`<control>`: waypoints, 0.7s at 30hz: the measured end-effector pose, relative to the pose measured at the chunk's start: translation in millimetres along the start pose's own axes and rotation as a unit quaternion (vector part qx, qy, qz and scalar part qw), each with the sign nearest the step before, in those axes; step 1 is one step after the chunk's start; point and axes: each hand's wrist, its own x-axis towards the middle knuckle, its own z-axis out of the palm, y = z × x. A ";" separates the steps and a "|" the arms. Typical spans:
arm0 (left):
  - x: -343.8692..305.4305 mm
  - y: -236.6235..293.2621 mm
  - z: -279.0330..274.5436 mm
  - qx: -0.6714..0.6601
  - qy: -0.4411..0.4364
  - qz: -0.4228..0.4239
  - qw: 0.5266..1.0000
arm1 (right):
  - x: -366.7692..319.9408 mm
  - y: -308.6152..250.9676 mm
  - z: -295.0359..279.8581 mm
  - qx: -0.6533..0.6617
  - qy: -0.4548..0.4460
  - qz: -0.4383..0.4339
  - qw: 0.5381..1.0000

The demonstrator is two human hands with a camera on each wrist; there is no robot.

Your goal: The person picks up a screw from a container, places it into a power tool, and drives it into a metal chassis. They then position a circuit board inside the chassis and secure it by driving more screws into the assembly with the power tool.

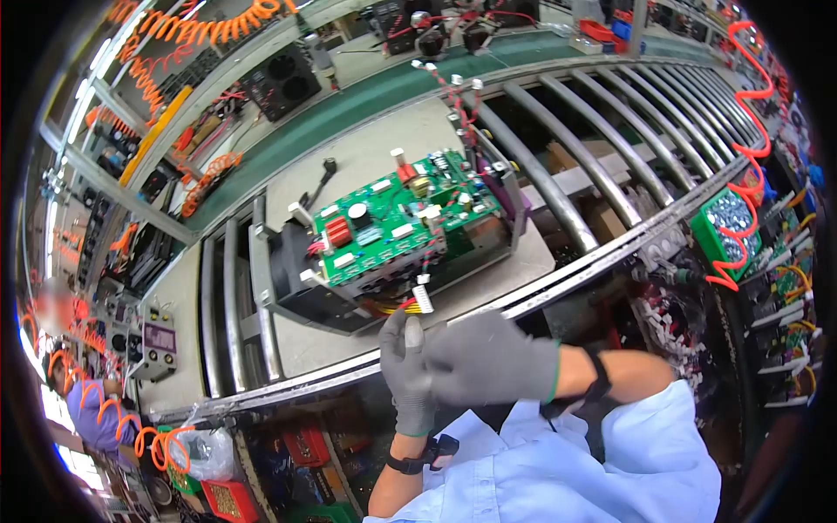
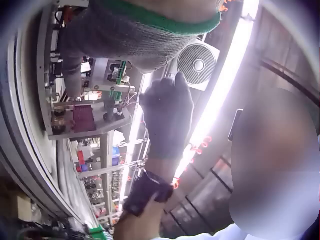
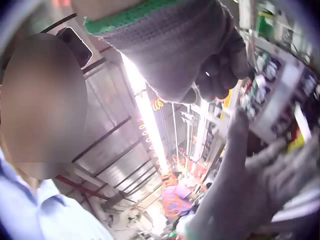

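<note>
In the head view my gloved left hand [image 1: 406,375] reaches up to the near edge of an opened metal-cased unit [image 1: 305,301]. Its fingertips are right at a yellow wire bundle [image 1: 397,308] and a white connector [image 1: 423,296]. Seen from the right wrist, that hand's thumb and fingers are spread apart. My gloved right hand [image 1: 493,357], blurred, crosses just beside the left one. Curled fingers [image 3: 220,75] show on it in the right wrist view, with no held object visible. A green circuit board [image 1: 384,248] carrying several components lies on top of the unit.
The unit sits on a pale board [image 1: 514,270] over a roller conveyor [image 1: 558,200]. A red coiled hose [image 1: 741,105] hangs at right near a green bin [image 1: 728,227] of small metal parts. Red bins [image 1: 228,501] stand low at left; another person [image 1: 96,410] is beyond.
</note>
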 end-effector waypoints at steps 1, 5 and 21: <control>-9.2 18.9 12.3 -0.030 0.025 -0.032 0.999 | -4.0 -2.0 14.4 -0.068 -0.107 0.066 0.990; -8.3 10.0 10.3 -0.014 0.035 -0.049 0.998 | -24.5 15.9 87.2 0.048 0.085 0.107 0.990; 23.8 -28.3 40.7 0.417 -0.099 0.406 0.807 | -146.1 87.7 50.8 0.013 -0.010 0.332 0.943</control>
